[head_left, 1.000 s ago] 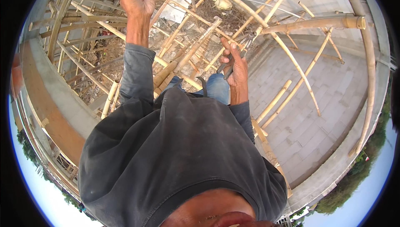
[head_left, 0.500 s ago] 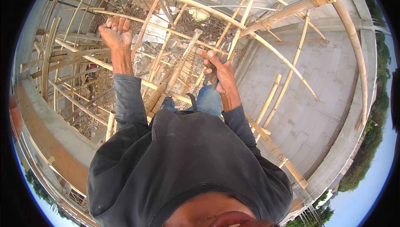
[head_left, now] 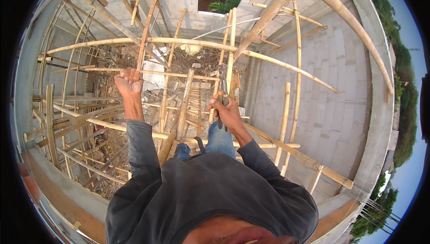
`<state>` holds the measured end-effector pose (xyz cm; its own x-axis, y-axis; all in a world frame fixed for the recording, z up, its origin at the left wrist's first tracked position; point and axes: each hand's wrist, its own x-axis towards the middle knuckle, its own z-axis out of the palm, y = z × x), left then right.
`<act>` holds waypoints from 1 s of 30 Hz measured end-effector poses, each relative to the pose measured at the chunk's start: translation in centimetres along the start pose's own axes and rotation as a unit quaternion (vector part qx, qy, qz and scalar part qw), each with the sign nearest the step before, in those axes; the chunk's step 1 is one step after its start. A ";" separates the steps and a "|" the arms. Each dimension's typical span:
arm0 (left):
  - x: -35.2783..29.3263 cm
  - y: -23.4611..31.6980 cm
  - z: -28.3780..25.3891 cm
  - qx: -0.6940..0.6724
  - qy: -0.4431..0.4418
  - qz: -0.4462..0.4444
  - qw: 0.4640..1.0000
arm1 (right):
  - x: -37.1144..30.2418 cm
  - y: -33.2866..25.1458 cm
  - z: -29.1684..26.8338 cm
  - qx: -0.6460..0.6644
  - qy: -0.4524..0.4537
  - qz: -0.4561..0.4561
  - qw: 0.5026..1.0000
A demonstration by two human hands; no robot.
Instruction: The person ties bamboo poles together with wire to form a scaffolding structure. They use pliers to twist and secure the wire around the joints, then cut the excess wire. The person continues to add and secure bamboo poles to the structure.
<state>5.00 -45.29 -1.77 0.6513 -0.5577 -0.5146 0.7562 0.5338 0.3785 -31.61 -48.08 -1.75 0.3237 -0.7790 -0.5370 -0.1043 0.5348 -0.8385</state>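
Observation:
My left hand point(head_left: 130, 85) is closed in a fist, raised beside the lower end of a thin reddish pole point(head_left: 147, 33). Whatever lies inside that fist, if anything, is hidden. In front of my body, my right hand point(head_left: 230, 112) grips a pair of dark pliers point(head_left: 222, 85) by the handles. Their head points away from me, toward an upright bamboo pole point(head_left: 231, 42). A horizontal bamboo pole point(head_left: 179, 74) runs beyond both hands. Below them a thicker bamboo pole point(head_left: 184, 105) leads away from my legs.
Bamboo scaffolding surrounds me, with a long curved pole point(head_left: 197, 42) crossing ahead. Rubble point(head_left: 112, 150) lies far below. A grey block wall point(head_left: 313, 96) stands at right, and a far wall has a window opening point(head_left: 219, 0). A concrete ledge point(head_left: 67, 188) runs along the left.
The view has tilted up, showing more of the far wall. My right hand has turned the pliers so their head points away from me. My left fist remains closed.

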 end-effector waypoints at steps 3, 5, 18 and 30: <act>-2.5 -2.2 0.1 0.130 -0.037 0.027 0.990 | 1.6 -1.8 -1.0 -0.387 0.133 -0.190 0.893; -4.0 -4.9 2.0 0.175 -0.052 -0.004 0.983 | 2.3 -2.3 -1.6 -0.447 0.202 -0.294 0.820; -5.5 -11.9 1.8 0.066 0.025 -0.020 0.997 | -1.6 3.4 3.7 -0.010 -0.069 -0.022 0.997; -2.5 -12.7 -0.1 0.066 -0.015 -0.170 0.983 | 0.6 0.2 0.0 -0.051 -0.009 -0.037 0.998</act>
<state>-6.22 -50.59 -5.37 0.3591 -0.7091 -0.6069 0.9310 0.2270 0.2858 -31.39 -48.41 -2.23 0.3499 -0.8087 -0.4729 -0.1749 0.4395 -0.8811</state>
